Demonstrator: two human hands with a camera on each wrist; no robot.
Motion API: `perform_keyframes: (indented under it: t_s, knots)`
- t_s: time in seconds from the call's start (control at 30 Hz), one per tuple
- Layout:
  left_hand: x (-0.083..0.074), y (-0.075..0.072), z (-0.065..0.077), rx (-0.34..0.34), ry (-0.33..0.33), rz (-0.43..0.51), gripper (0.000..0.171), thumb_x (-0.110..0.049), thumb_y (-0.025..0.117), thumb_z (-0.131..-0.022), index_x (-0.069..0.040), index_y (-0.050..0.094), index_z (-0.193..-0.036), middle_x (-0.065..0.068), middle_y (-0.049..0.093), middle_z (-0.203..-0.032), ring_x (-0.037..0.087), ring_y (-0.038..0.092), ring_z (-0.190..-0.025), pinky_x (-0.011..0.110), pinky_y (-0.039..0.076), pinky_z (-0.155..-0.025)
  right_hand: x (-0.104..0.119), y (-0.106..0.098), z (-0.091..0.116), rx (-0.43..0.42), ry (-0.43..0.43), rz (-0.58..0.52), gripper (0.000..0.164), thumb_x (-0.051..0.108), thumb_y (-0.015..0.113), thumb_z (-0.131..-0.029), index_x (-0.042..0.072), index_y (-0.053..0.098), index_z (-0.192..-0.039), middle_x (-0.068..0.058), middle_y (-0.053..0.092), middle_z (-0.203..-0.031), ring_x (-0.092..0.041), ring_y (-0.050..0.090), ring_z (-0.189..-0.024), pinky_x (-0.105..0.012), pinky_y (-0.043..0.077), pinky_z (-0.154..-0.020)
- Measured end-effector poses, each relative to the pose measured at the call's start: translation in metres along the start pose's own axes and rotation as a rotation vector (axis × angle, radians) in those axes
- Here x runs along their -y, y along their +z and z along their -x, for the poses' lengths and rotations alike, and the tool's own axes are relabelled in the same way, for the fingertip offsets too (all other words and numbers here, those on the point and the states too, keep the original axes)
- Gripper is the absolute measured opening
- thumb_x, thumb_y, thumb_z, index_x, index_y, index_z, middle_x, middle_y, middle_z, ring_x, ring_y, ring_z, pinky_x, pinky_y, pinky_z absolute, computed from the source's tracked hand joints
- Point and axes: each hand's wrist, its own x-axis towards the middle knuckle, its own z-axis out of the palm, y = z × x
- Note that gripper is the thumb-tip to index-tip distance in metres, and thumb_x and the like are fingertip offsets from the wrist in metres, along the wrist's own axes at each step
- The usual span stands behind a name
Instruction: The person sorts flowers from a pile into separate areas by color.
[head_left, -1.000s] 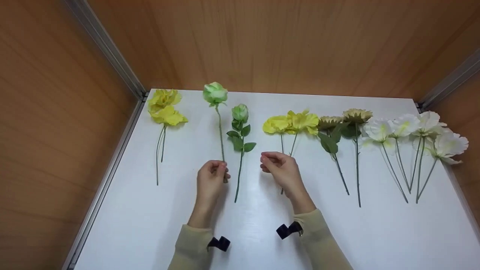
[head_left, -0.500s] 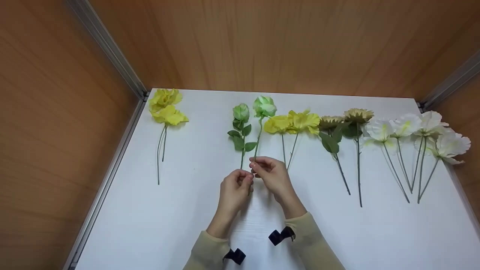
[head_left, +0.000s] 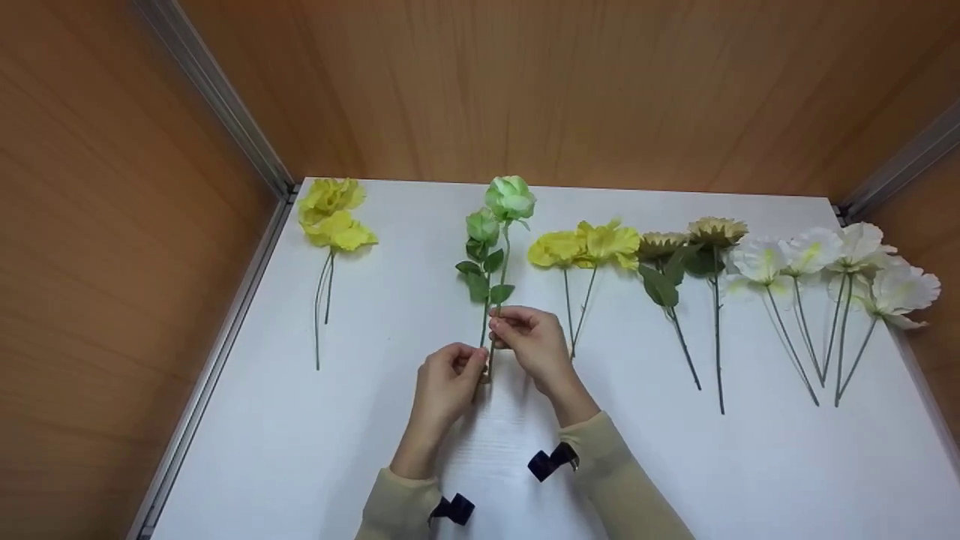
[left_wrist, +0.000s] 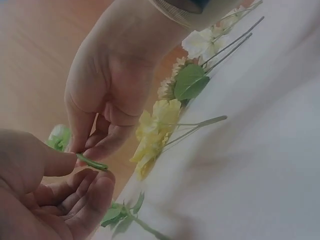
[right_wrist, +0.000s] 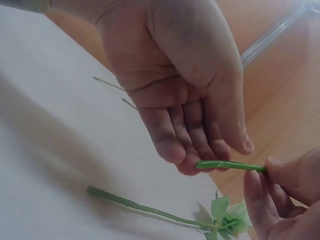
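Note:
My right hand (head_left: 536, 346) pinches the stem of a light-green rose (head_left: 511, 198) between thumb and fingers, its bloom pointing away from me. Just below, my left hand (head_left: 448, 381) is at the stem's lower end. In the right wrist view the left thumb (right_wrist: 245, 140) stands apart from the stem (right_wrist: 230, 164), whose cut end reaches the relaxed left fingertips. A second, smaller green rose (head_left: 481, 225) with dark leaves lies on the white table (head_left: 262, 450), close beside the held one; the left hand partly covers its lower stem.
Two yellow flowers (head_left: 339, 229) lie at the far left. Right of the hands lie more yellow flowers (head_left: 606, 244), beige flowers (head_left: 716, 231) with green leaves, and several white flowers (head_left: 904, 289). Wooden walls (head_left: 525, 90) border the table at the back and sides.
The held rose has come rightward from the left side to beside the lying rose. My right hand has taken its stem; my left fingers have loosened from it.

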Motion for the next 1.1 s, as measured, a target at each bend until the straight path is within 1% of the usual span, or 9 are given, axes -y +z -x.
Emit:
perform_keyframes:
  t_s: [0.1,0.3,0.47,0.6,0.7,0.83,0.93,1.0,1.1]
  knots:
    - [0.005,-0.011,-0.004,-0.039,-0.046,0.023,0.022,-0.018,0.071,-0.108,0.002,0.077,-0.1,0.006,0.074,-0.079,0.023,0.075,-0.07,0.026,0.059,-0.059,-0.002,0.008,-0.007,0.032,0.017,0.034,0.024,-0.002,0.072,-0.103,-0.014,0.073,-0.124,-0.026,0.077,-0.11,-0.013,0.075,-0.085,-0.027,0.065,-0.075]
    - [0.021,-0.034,-0.012,-0.152,-0.134,0.036,0.027,-0.02,0.068,-0.11,0.005,0.077,-0.105,0.011,0.075,-0.086,0.024,0.075,-0.075,0.028,0.062,-0.065,-0.011,0.025,-0.021,0.109,0.006,0.19,0.019,-0.001,0.071,-0.104,-0.012,0.075,-0.12,-0.03,0.077,-0.109,-0.012,0.076,-0.081,-0.027,0.065,-0.073]
    - [0.032,-0.055,-0.024,-0.224,-0.186,0.058,0.029,-0.02,0.066,-0.109,0.006,0.076,-0.108,0.015,0.075,-0.09,0.026,0.075,-0.078,0.031,0.064,-0.068,-0.02,0.031,-0.032,0.109,0.034,0.293,0.018,-0.002,0.07,-0.104,-0.012,0.076,-0.118,-0.023,0.079,-0.102,-0.013,0.076,-0.08,-0.025,0.064,-0.071]
    - [0.039,-0.074,-0.035,-0.282,-0.192,0.05,0.028,-0.019,0.065,-0.109,0.008,0.075,-0.109,0.017,0.075,-0.092,0.025,0.075,-0.076,0.038,0.067,-0.072,-0.025,0.034,-0.037,0.103,0.074,0.351,0.015,0.0,0.071,-0.104,-0.009,0.078,-0.114,-0.016,0.08,-0.098,-0.014,0.075,-0.079,-0.026,0.064,-0.07]
    - [0.042,-0.087,-0.045,-0.321,-0.198,0.002,0.029,-0.02,0.064,-0.109,0.006,0.075,-0.109,0.015,0.075,-0.09,0.021,0.074,-0.073,0.031,0.064,-0.067,-0.029,0.034,-0.039,0.092,0.094,0.381,0.012,0.001,0.074,-0.103,-0.006,0.079,-0.109,-0.012,0.08,-0.093,-0.016,0.075,-0.076,-0.027,0.063,-0.068]
    - [0.049,-0.106,-0.061,-0.393,-0.198,-0.129,0.029,-0.022,0.063,-0.108,0.004,0.076,-0.108,0.014,0.076,-0.089,0.021,0.073,-0.073,0.026,0.055,-0.062,-0.034,0.035,-0.038,0.076,0.112,0.392,0.01,0.004,0.076,-0.101,-0.004,0.079,-0.107,-0.01,0.079,-0.088,-0.02,0.077,-0.073,-0.028,0.063,-0.065]
    - [0.058,-0.122,-0.074,-0.469,-0.184,-0.226,0.027,-0.02,0.063,-0.105,0.005,0.075,-0.108,0.019,0.076,-0.094,0.032,0.072,-0.082,0.037,0.055,-0.069,-0.036,0.035,-0.036,0.067,0.109,0.398,0.01,0.005,0.078,-0.101,-0.003,0.079,-0.106,-0.008,0.078,-0.086,-0.019,0.077,-0.071,-0.029,0.064,-0.064]
    - [0.065,-0.131,-0.081,-0.515,-0.17,-0.266,0.026,-0.015,0.062,-0.104,0.008,0.073,-0.109,0.025,0.075,-0.1,0.041,0.071,-0.091,0.047,0.055,-0.079,-0.037,0.034,-0.035,0.059,0.105,0.412,0.009,0.006,0.078,-0.1,-0.002,0.079,-0.105,-0.008,0.078,-0.085,-0.018,0.076,-0.07,-0.029,0.063,-0.064]
    - [0.074,-0.143,-0.088,-0.561,-0.173,-0.325,0.026,-0.01,0.061,-0.103,0.012,0.069,-0.114,0.03,0.07,-0.106,0.047,0.066,-0.102,0.058,0.052,-0.092,-0.04,0.034,-0.033,0.049,0.093,0.435,0.008,0.007,0.079,-0.099,-0.001,0.079,-0.101,-0.006,0.078,-0.081,-0.016,0.075,-0.068,-0.028,0.062,-0.063]
